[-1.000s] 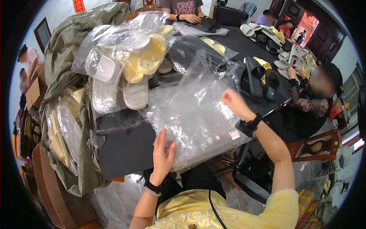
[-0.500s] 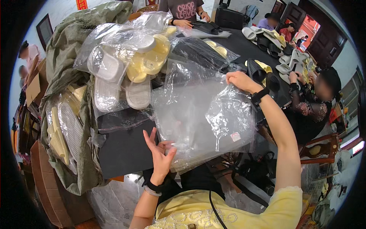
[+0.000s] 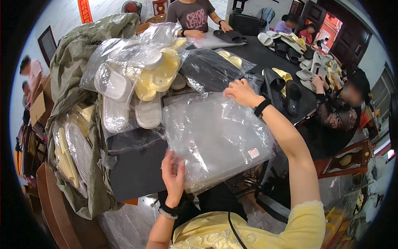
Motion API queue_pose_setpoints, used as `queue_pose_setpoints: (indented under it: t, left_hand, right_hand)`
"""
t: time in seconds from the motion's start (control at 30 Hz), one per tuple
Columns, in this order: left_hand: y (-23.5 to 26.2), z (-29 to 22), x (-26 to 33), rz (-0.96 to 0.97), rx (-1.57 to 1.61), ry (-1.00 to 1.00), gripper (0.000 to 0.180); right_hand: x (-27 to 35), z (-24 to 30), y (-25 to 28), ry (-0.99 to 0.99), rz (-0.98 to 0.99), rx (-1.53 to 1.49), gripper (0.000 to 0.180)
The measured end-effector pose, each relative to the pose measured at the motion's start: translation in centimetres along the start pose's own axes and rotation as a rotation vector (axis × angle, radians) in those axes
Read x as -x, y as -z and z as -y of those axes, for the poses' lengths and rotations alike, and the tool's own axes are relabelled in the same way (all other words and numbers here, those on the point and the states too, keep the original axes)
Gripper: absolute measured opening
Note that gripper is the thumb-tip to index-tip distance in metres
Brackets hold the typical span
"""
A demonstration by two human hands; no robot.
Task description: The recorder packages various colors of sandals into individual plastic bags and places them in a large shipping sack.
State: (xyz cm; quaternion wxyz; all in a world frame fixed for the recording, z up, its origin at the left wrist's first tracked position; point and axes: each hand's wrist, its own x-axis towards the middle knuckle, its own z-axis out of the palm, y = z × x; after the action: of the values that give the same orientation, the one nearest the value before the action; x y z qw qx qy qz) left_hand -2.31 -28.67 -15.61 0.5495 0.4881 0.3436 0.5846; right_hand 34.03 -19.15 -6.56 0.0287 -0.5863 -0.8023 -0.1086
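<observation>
A flat stack of clear plastic bags (image 3: 215, 137) lies in front of me on the black table, with a small white and red label near its right corner. My right hand (image 3: 244, 93) is at the stack's far edge, its fingers curled on the film of a bag. Beside the stack's left edge is my left hand (image 3: 173, 176), fingers raised and apart from the thumb, holding nothing. To the left are bagged slippers, a white pair (image 3: 114, 83) and a yellow pair (image 3: 155, 79), heaped on one another.
A green-grey woven sack (image 3: 74, 74) at the left holds more bagged slippers (image 3: 68, 153). Black slippers (image 3: 282, 89) lie past my right hand. A co-worker (image 3: 197, 18) handles black slippers across the table; another person (image 3: 340, 103) sits at the right by a slipper pile.
My right hand has moved left along the bags' far edge, and the raised film there has come down flatter. My left hand's fingers have drawn closer together beside the stack.
</observation>
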Motion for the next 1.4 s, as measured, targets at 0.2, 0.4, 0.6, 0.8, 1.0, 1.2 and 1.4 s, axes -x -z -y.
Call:
queue_pose_setpoints:
  t: [0.2,0.4,0.6,0.8,1.0,1.2,1.4]
  left_hand:
    - [-0.5,0.4,0.5,0.064,-1.004,-0.408,0.036]
    - [-1.1,0.5,1.2,0.212,-1.237,-0.378,0.044]
    - [-1.7,0.5,1.3,0.252,-1.251,-0.378,0.052]
    - [-2.0,-0.2,2.0,0.252,-1.252,-0.383,0.055]
    - [-1.3,-0.3,2.3,0.212,-1.21,-0.417,0.054]
    - [-1.3,-1.8,1.5,0.376,-1.292,-0.368,0.055]
    - [-1.2,-10.6,-6.3,0.341,-1.276,-0.538,0.059]
  right_hand:
    - [1.2,4.0,4.6,-0.21,-0.596,-0.071,0.025]
    - [10.4,11.9,6.1,-0.114,-0.216,-0.194,0.032]
    - [15.7,7.2,-2.0,-0.406,0.22,-0.164,0.052]
    - [11.7,11.5,4.3,-0.288,-0.048,-0.559,0.046]
    - [8.6,15.9,8.5,-0.183,0.223,-1.544,0.04]
    - [10.0,12.3,-6.3,-0.524,0.271,-2.613,0.045]
    - [9.9,12.2,-6.9,-0.425,0.305,-2.677,0.045]
